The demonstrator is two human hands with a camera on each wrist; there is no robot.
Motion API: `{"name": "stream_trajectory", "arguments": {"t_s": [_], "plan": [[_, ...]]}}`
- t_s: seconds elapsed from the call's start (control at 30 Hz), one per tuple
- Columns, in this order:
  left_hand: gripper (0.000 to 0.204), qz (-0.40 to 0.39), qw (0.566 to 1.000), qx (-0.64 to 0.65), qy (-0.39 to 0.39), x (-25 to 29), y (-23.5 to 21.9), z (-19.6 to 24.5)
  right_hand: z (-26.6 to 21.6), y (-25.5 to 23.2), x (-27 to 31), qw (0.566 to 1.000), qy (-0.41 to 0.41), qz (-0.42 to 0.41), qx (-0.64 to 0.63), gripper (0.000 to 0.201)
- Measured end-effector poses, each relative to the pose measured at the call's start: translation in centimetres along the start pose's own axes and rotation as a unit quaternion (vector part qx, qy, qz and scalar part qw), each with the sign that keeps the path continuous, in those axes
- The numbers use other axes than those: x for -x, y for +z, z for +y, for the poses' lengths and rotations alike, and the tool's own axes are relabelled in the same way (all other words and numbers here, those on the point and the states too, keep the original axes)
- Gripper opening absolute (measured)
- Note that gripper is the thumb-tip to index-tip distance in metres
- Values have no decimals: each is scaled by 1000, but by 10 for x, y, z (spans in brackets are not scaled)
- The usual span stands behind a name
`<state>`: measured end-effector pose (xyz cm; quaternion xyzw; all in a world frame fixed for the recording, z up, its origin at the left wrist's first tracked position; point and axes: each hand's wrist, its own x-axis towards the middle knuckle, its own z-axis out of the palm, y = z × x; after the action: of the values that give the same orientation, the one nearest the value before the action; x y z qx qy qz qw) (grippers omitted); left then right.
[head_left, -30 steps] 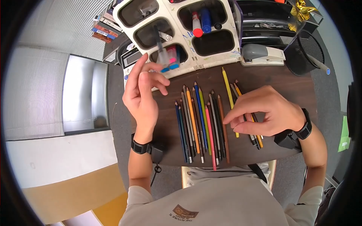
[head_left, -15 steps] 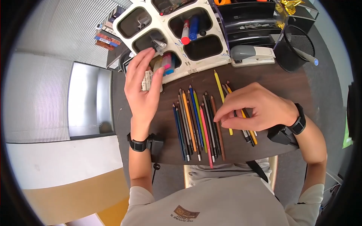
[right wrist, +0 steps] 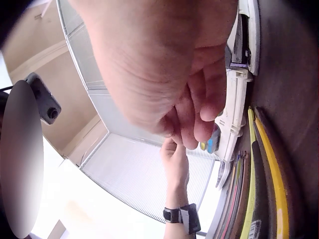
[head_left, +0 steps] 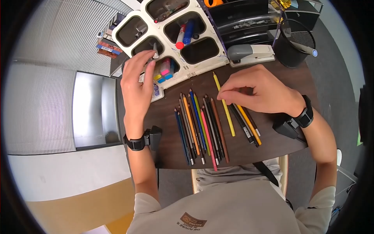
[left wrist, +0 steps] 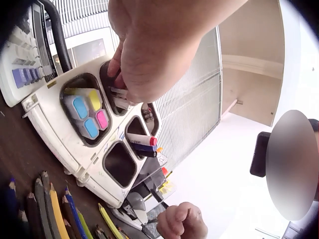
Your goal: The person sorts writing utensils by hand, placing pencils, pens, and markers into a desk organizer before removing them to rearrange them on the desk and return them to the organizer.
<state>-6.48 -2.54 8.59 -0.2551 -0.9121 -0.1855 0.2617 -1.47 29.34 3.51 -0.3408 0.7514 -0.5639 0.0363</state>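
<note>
My left hand (head_left: 136, 80) reaches to the white desk organizer (head_left: 200, 67), its fingertips at a silver-grey pen (head_left: 155, 54) in one compartment. In the left wrist view, the fingers and thumb dip into that compartment around whitish pens (left wrist: 118, 94); I cannot tell if they grip one. Below it, another compartment holds several highlighters (left wrist: 88, 117), blue, yellow and pink. My right hand (head_left: 261, 89) hovers over the pencils with fingers loosely curled, holding nothing. Beneath its fingertips lies a yellow pencil (head_left: 229, 121); several orange and dark pencils (head_left: 249, 126) lie partly under the palm.
A row of coloured pencils (head_left: 198, 128) lies mid-table. Markers (head_left: 185, 34) stand in another compartment. Behind the right hand are a stapler (head_left: 251, 54), a black mesh pen cup (head_left: 294, 46) and black trays (head_left: 243, 19). A calculator (left wrist: 22, 69) stands left of the organizer.
A blurred see-through highlighter near my left hand is now among the others in the compartment. The left hand has moved on to the pen compartment. The right hand has shifted away from my body.
</note>
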Motion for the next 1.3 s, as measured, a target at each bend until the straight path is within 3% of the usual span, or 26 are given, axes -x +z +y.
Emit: {"name": "stream_trajectory", "arguments": {"t_s": [0.23, 0.33, 0.63, 0.93, 1.03, 1.13, 1.2, 1.27, 1.3], "plan": [[31, -8, 1000, 9, 2, 1, -6, 3, 5, 1, 0, 1000, -8, 15, 21, 11], [33, -23, 998, -46, 41, 0, -3, 6, 10, 4, 0, 999, -18, 22, 22, 12], [20, -21, 994, -101, 42, 4, -16, -5, 1, 1, -2, 1000, 10, 12, 16, 19], [24, -24, 992, -113, 45, 3, -19, -5, 7, 2, -1, 999, 15, 46, 20, 19], [26, 21, 987, -147, 60, 3, -19, 2, 9, 1, -2, 997, 47, 61, 16, 19], [28, 41, 985, -136, 94, 8, -27, 26, 14, 1, -1, 997, 37, 63, 17, 14], [31, -7, 977, -130, 169, 18, -27, 45, 12, 0, -1, 997, 47, 62, 22, 15], [27, -125, 954, -80, 262, 32, -21, 72, 12, 2, -3, 996, 55, 76, 8, 15], [26, -137, 945, -10, 297, 44, -8, 81, 13, 5, -4, 994, 61, 92, -9, 16]]}}
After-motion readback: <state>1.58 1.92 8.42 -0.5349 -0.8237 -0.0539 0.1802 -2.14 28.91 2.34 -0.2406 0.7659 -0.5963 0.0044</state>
